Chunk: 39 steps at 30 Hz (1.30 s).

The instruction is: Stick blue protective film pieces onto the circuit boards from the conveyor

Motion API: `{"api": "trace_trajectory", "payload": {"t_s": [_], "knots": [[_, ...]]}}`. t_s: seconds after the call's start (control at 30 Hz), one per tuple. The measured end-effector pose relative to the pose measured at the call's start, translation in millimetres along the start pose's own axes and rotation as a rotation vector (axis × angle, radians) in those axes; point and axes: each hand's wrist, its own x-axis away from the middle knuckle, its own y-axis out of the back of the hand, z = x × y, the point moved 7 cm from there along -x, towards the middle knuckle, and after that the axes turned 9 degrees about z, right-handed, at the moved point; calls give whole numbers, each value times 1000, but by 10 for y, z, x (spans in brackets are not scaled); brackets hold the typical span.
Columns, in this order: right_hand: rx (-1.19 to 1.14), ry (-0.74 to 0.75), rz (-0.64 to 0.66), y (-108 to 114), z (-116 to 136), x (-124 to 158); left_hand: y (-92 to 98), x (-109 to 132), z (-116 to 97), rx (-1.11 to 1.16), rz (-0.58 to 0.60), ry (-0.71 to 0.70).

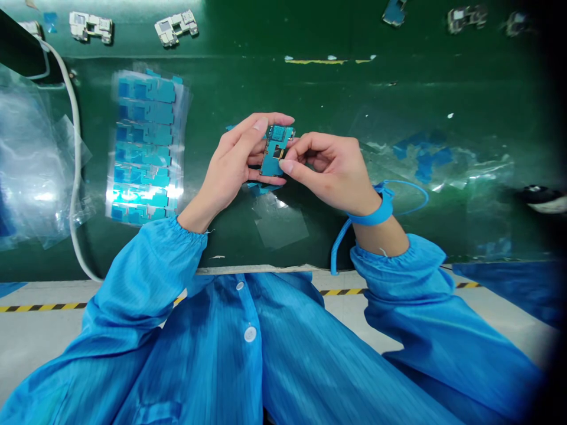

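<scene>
Your left hand [234, 153] holds the blue-covered circuit board [272, 162] over the green bench [248, 82], in from its near edge. Your right hand [332, 168] narrows at the board's right side; whether it pinches anything is hard to tell. The film sheet [144, 136] edges near your left hand; wider room lies ahead, toward the far boards [166, 29].

The circuit board [271, 163] hides parts of the left fingers [274, 118] — plastic bags [33, 141] run past the left edge.
</scene>
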Motion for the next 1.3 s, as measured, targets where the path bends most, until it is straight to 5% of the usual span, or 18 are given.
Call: {"api": "trace_trajectory", "payload": {"t_s": [1.3], "knots": [[-27,-23,25,-10,-34,-11,-28,14,-10,-135,1,-21]]}}
